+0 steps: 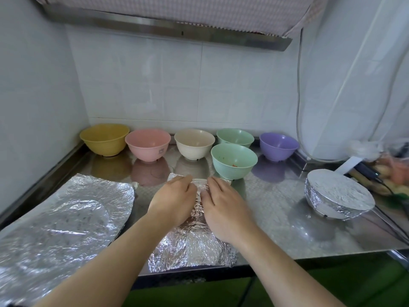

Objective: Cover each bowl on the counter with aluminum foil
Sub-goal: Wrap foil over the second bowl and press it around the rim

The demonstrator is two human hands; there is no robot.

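Note:
A crumpled sheet of aluminum foil (192, 249) lies at the counter's front middle. My left hand (174, 200) and my right hand (223, 207) press flat on its far part, side by side, fingers pointing away. Along the back wall stand uncovered bowls: yellow (105, 139), pink (147, 144), cream (194, 144), green (235, 138) and purple (278, 146). A second green bowl (234, 161) stands in front of them, touching the foil's far edge. At the right a bowl wrapped in foil (338, 193) sits tilted.
A larger loose foil sheet (62, 229) covers the counter's left front. The steel counter (276, 207) ends in a front edge close to me. Cables and food items (385, 173) lie at the far right. A range hood (168, 29) hangs overhead.

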